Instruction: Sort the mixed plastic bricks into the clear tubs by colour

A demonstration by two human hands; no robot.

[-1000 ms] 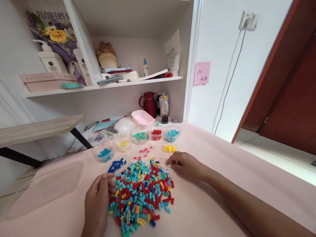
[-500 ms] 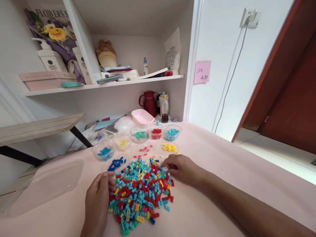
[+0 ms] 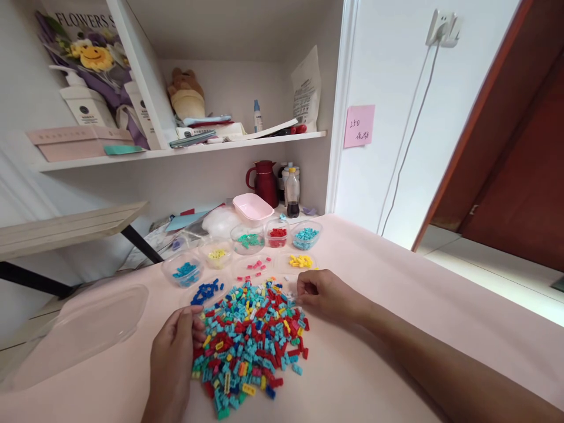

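A heap of small toy building bricks (image 3: 251, 341), mostly turquoise and red, spreads over the pink tabletop. My left hand (image 3: 174, 335) rests against the heap's left side, fingers curled together; whatever lies inside them is hidden. At the heap's upper right edge, my right hand (image 3: 324, 295) has thumb and forefinger brought together in a pinch. Anything between those fingertips is too small to make out. Beyond the heap are dark blue bricks (image 3: 207, 291), pink bricks (image 3: 255, 268) and yellow bricks (image 3: 301, 260) in shallow clear lids.
Clear tubs hold blue bricks (image 3: 185, 271), pale yellow bricks (image 3: 217, 254), green bricks (image 3: 249, 239), red bricks (image 3: 278, 235) and turquoise bricks (image 3: 306, 236). A large clear lid (image 3: 88, 335) lies left. Behind stand a pink basin (image 3: 253, 205), a red jug (image 3: 266, 185) and a bottle (image 3: 292, 194).
My right hand has shifted slightly right, off the heap's edge, and its fingers have drawn into a pinch. My left hand stays by the heap.
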